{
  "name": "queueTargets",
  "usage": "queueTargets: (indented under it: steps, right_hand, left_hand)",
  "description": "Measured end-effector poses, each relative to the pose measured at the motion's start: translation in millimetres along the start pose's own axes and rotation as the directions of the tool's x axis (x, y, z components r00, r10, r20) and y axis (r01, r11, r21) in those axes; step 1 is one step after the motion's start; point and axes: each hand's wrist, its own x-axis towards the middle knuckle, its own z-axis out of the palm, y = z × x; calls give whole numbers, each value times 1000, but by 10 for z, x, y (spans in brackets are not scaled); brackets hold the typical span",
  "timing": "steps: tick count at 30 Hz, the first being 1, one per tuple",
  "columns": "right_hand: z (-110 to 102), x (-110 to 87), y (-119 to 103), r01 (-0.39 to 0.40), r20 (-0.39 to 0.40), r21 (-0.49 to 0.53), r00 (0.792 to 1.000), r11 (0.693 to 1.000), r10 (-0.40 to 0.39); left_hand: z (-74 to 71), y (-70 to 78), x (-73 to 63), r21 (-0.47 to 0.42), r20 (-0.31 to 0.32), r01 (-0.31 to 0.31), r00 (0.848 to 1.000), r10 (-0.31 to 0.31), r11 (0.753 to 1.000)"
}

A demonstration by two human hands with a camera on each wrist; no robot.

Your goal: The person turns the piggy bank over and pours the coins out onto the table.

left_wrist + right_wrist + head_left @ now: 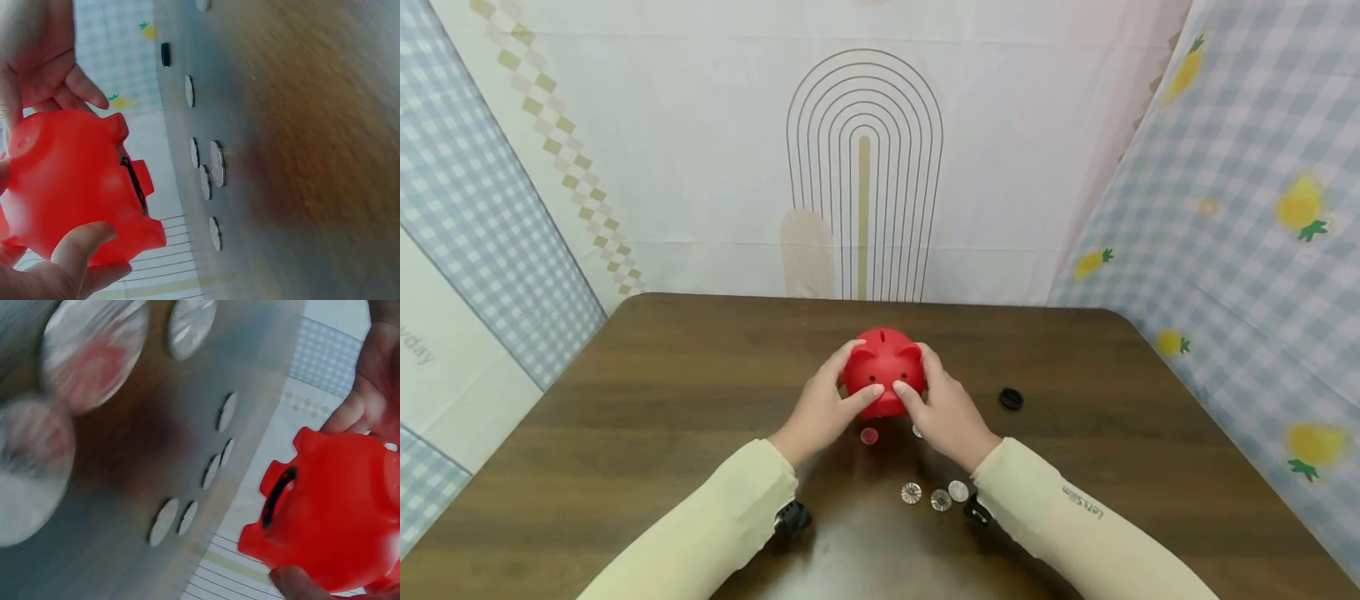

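Observation:
A red piggy bank (883, 360) is held above the table, its coin slot upward and its snout toward me. My left hand (822, 410) grips one side of it, and my right hand (952, 410) grips the other, thumbs on the front. Both wrist views show the belly clear of the tabletop, with a dark round opening (279, 496) between the stubby feet. Below lie several silver-coloured coins; one coin (869, 436) is under the bank, another coin (911, 493) nearer me. The inside of the bank is hidden.
A black round plug (1011, 398) lies on the brown wooden table (700, 358), to the right of my right hand. Patterned cloth (715, 150) hangs behind the table and along both sides. Two more coins, one of them a pale coin (958, 491), lie by my right wrist.

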Motion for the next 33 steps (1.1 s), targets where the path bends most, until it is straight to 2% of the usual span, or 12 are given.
queueTargets:
  steps: [3,6,8,12,14,17,20,24,26,28,30,33]
  right_hand:
    - [13,-18,-5,96,-62,-7,993,995,-96]
    - [-10,-35,-11,272,-173,-40,946,962,-274]
    - [-24,-30,-16,295,-188,-24,937,955,-294]
    - [-31,-6,-19,78,-62,31,995,997,-76]
    - [-25,2,-21,-17,-2,20,1000,1000,17]
    - [-32,5,-41,-32,-1,7,999,999,32]
    - [-42,-22,-50,142,-110,-14,984,990,-143]
    - [-64,-49,-26,346,-226,-50,910,937,-348]
    - [-63,-43,-15,284,-193,-10,940,959,-281]
    - [-48,-40,-13,108,-95,51,990,993,-102]
    - [-23,-49,-7,-27,-20,60,999,998,29]
    - [-3,-82,5,9,-38,37,999,999,-8]
  left_hand:
    - [1,15,-39,-12,-42,-67,997,66,998]
    - [-7,71,-64,7,-90,-220,971,220,975]
    - [-5,93,-50,24,-103,-245,964,246,969]
    - [9,54,12,0,-34,-64,997,64,998]
    - [10,17,28,-29,6,24,1000,-24,999]
    - [-2,21,34,-45,13,51,999,-50,998]
    - [-1,61,-8,-60,-47,-94,995,92,994]
    - [13,124,-58,-37,-122,-285,952,279,958]
    - [18,107,-33,-50,-95,-248,965,243,967]
    - [17,57,1,-66,-37,-107,994,105,992]
    - [23,0,14,-79,6,-7,1000,8,997]
    - [29,-36,-15,-86,6,-28,1000,29,996]
